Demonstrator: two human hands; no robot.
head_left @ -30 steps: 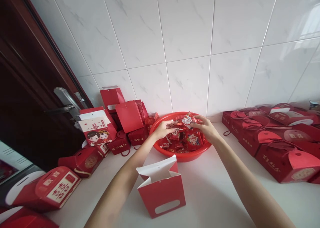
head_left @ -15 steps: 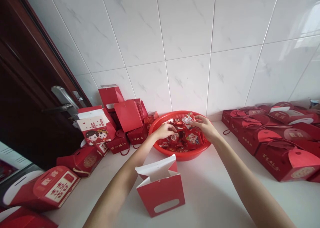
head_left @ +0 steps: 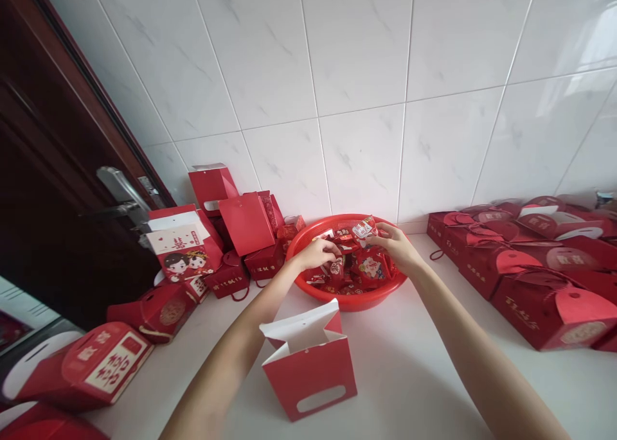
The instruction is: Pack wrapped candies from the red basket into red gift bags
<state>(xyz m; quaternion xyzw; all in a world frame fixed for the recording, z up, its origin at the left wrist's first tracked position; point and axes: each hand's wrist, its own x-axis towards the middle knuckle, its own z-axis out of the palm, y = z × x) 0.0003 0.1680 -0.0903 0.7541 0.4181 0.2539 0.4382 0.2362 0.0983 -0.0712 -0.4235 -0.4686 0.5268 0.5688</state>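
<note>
A red plastic basket [head_left: 354,302] holds several candies in red wrappers [head_left: 371,264]. Over its left part, my left hand [head_left: 317,254] is closed, its fingertips pinching a small red wrapped candy [head_left: 337,266]. At the right rim, my right hand [head_left: 394,246] grips a red and white wrapped candy [head_left: 365,230] between thumb and fingers, just above the heap. In front of the basket stands a red paper gift box [head_left: 311,376], upright with its white-lined top open and an oval window low on its face.
Red gift boxes [head_left: 270,260] crowd the left side, some stacked. Rows of red boxes with folded tops [head_left: 523,305] stand on the right. Behind is a white tiled wall [head_left: 361,151]; a dark door with a metal handle [head_left: 120,196] is at left.
My left hand has shifted slightly, and the small red candy shows more clearly at its fingertips. My right hand keeps its candy in nearly the same spot.
</note>
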